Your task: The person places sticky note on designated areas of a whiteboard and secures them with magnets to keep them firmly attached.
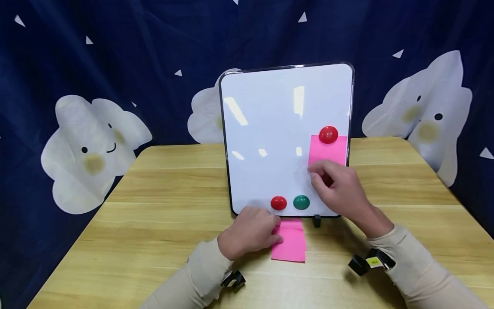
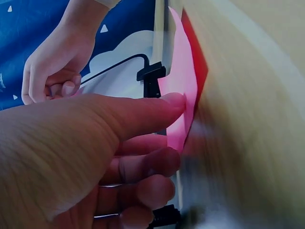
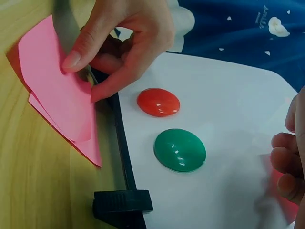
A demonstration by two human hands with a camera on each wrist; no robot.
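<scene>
The left hand (image 1: 251,231) pinches the edge of a pink sheet (image 1: 290,246) lying at the foot of the whiteboard (image 1: 270,128); in the left wrist view the thumb presses on the lifted pink paper (image 2: 183,71). Another pink layer lies under it in the right wrist view. The right hand (image 1: 341,189) is raised before the board's lower right, fingers bent, beside the lower edge of a second pink note (image 1: 328,150). A red magnet (image 1: 328,134) sits over that note's top edge. Whether the right fingertips touch the note is unclear.
A red magnet (image 1: 278,203) and a green magnet (image 1: 301,202) sit on the board's lower edge. A black clip foot (image 1: 317,221) supports the board on the wooden table (image 1: 154,214). Behind hangs a dark blue curtain (image 1: 154,43) with clouds.
</scene>
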